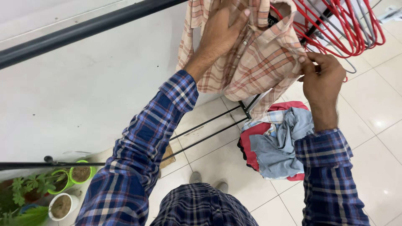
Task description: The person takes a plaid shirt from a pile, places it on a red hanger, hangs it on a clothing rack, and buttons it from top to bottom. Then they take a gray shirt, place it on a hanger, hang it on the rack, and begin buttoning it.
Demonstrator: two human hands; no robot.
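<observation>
White floor tiles [377, 104] lie below. Left hand [220, 35] presses the far plaid shirt [255, 58]; right hand [320, 77] pinches its hem. Loose grip could drop it onto the laundry pile [278, 142].

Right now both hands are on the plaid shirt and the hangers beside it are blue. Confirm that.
Not quite: the hangers are red, not blue, as the head view shows. The left hand and right hand are both on the plaid shirt.
</observation>
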